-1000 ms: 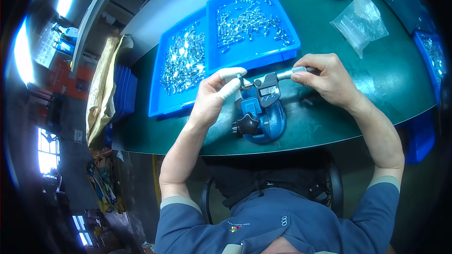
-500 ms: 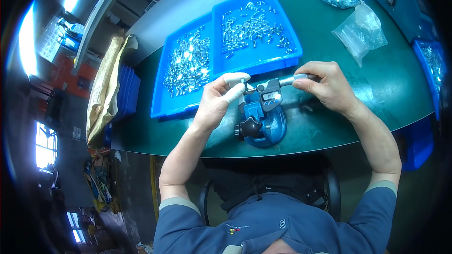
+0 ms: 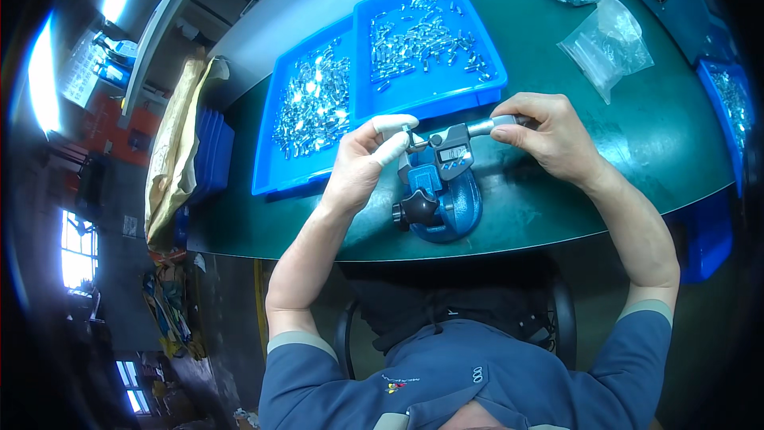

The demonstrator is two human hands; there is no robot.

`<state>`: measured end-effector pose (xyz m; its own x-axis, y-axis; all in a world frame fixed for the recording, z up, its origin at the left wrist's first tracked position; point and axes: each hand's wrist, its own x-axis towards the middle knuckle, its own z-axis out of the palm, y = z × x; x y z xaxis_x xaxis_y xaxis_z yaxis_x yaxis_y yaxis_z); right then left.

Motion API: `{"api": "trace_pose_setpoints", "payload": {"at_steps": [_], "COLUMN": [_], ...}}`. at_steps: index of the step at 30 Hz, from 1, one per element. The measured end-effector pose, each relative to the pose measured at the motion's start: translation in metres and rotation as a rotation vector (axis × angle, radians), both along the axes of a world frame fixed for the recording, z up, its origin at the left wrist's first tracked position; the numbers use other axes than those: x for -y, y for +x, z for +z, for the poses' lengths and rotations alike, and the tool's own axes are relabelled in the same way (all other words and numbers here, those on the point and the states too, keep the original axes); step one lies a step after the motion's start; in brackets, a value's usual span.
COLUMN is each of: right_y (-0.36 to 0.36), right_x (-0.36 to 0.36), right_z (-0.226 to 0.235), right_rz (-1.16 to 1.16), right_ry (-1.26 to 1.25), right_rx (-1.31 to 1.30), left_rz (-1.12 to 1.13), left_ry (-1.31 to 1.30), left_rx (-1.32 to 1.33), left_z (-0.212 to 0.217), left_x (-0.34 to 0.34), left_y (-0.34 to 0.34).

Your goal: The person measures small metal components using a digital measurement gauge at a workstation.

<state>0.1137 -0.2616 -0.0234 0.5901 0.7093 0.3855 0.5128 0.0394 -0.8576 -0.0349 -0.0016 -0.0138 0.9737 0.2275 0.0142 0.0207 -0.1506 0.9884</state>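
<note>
Both forearms come up from the lower edge, bare below short grey-cuffed blue sleeves, and converge toward the middle. The left hand [image 3: 358, 167] is raised with the wrist bent slightly back, thumb and forefinger pinched together at their tips; pale covers sit over those fingertips [image 3: 391, 126], and the other fingers curl loosely beneath. The right hand [image 3: 549, 135] lies palm down, wrist nearly straight, its thumb and first fingers closed in a light pinch pointing toward the left hand, knuckles arched. The two hands are near each other but apart.
</note>
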Motion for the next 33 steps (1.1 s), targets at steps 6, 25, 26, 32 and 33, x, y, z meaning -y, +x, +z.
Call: {"api": "trace_pose_setpoints", "payload": {"at_steps": [6, 25, 26, 32, 33], "right_y": [0.001, 0.000, 0.000, 0.000, 0.000], "right_x": [0.001, 0.000, 0.000, 0.000, 0.000], "right_z": [0.000, -0.003, -0.002, 0.001, 0.000], "right_rz": [-0.005, -0.007, -0.006, 0.004, 0.007], "right_ry": [-0.051, 0.027, 0.020, -0.005, 0.011], "right_rx": [-0.006, -0.007, -0.015, -0.021, -0.029], "left_rz": [0.007, 0.055, 0.074, 0.559, 0.559], "left_ry": [-0.011, 0.039, 0.065, 1.087, 1.243], "left_rx": [-0.015, 0.030, 0.065, 0.365, 0.393], "left_z": [0.002, 0.002, 0.005, 0.038, 0.040], "left_x": [0.002, -0.002, -0.005, -0.094, -0.098], "left_y": [-0.001, 0.003, 0.005, 0.032, 0.036]}}
